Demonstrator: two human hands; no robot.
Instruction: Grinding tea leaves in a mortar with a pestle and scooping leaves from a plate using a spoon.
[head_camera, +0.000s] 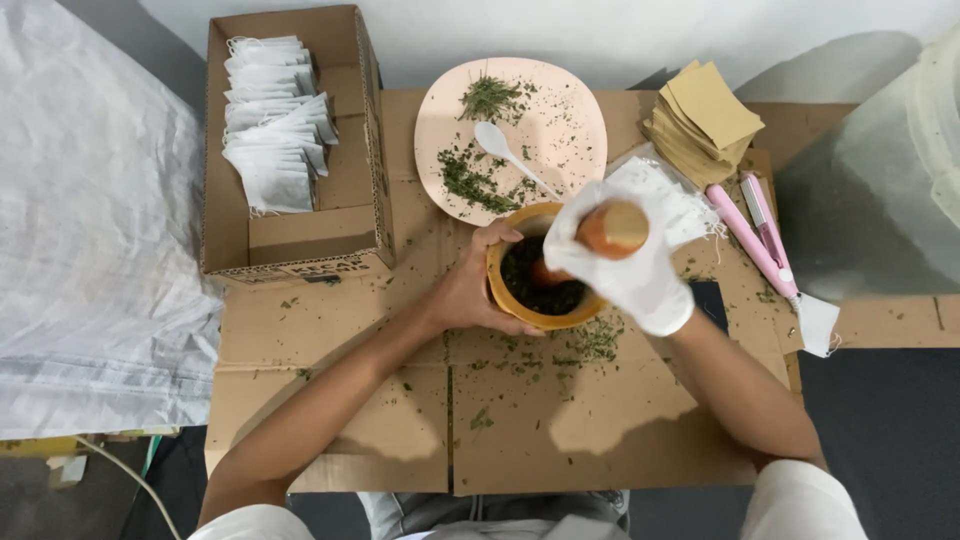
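Flattened cardboard sheet (560, 420): work surface under both hands, strewn with green flakes.
Cardboard box (350, 170): beyond and outward of the left hand, holding a row of white filter bags (270, 120).
Pink plate (560, 120): just beyond both hands; sparse dried herbs and a white spoon (505, 150) left on it.
Stack of tan paper squares (705, 120): beyond the right hand.
Pink heat sealer (755, 240): outward of the right hand.
Wooden mortar (515, 300): between the hands, holding dark crushed herbs (535, 285); grinding appears under way, with some herbs on the plate uncrushed.
Left hand (465, 290): bare, fingers curled round the mortar's wall.
Right hand (625, 265): white-gloved, closed round the wooden pestle (612, 228), tip in the mortar.
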